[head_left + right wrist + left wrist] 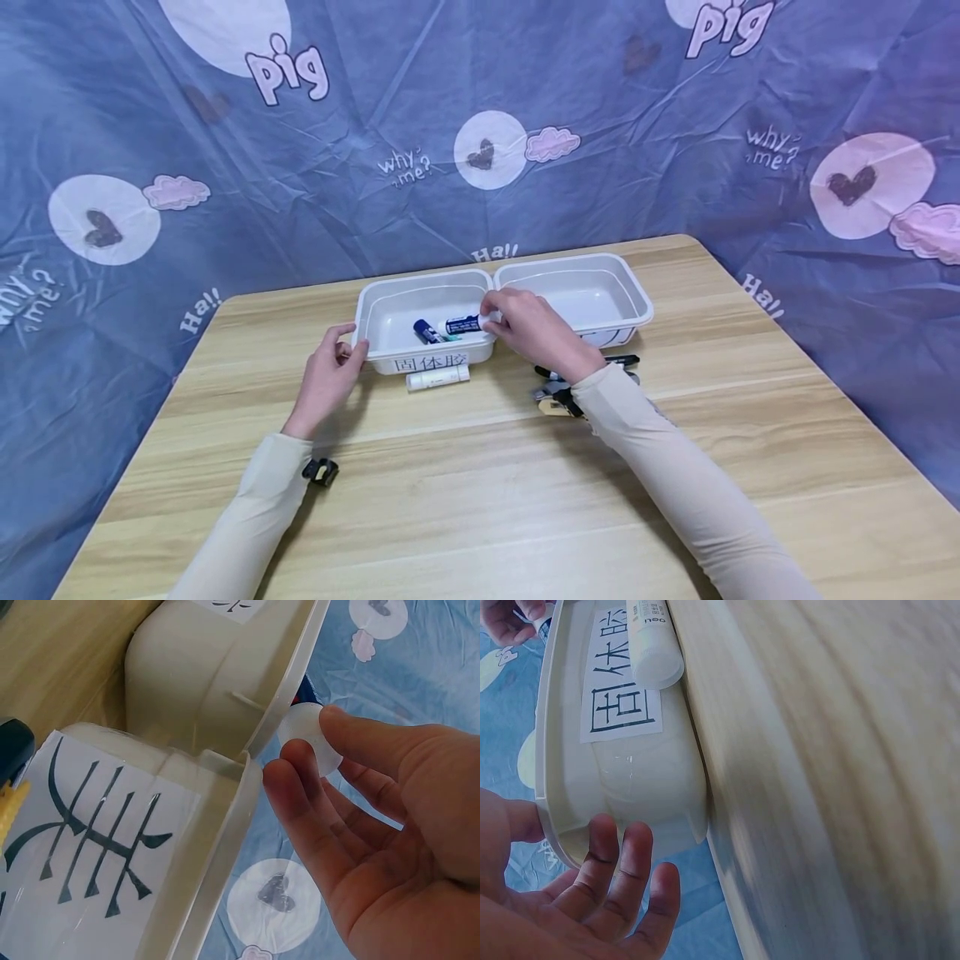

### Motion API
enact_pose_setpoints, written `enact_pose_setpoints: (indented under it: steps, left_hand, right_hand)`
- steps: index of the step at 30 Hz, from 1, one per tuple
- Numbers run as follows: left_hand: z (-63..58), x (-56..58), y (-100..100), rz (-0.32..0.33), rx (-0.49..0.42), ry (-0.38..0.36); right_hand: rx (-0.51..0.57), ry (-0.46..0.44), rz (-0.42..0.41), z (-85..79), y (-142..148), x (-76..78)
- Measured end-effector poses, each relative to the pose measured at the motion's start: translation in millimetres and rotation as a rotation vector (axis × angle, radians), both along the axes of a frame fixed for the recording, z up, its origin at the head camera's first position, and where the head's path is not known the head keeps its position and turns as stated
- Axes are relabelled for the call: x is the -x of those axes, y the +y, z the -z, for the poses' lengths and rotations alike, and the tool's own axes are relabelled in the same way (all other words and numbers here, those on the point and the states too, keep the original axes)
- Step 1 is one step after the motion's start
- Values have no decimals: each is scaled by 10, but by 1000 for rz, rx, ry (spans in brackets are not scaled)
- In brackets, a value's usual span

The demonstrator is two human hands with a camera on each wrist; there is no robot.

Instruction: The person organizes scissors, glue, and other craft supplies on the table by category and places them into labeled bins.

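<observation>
My left hand holds the outer end of the left white plastic bin, its thumb at the rim and fingers along the outside wall. Over that bin's right side, my right hand pinches the white cap of a blue glue stick between thumb and fingertips. Another dark blue glue stick lies inside the bin, with a bit of green beside it. A white glue stick rests on the table against the bin's labelled front.
A second white bin stands right beside the first, also labelled in front. Black pens and a tan-and-black item lie before it, partly covered by the right forearm. A blue printed cloth hangs behind the wooden table.
</observation>
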State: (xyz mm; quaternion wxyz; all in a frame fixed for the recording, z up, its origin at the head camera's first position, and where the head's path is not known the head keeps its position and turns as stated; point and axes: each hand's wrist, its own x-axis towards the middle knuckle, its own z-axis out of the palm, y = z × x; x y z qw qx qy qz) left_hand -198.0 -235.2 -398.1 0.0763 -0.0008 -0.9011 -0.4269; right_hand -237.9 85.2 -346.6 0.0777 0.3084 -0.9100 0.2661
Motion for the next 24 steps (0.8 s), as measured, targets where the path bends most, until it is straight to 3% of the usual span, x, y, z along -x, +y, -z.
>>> enact_pose_setpoints:
  steps: [24]
  left_hand:
    - [3,-1,1,-9,4,0]
  right_hand:
    - [5,-15,-4,19,-23,-5]
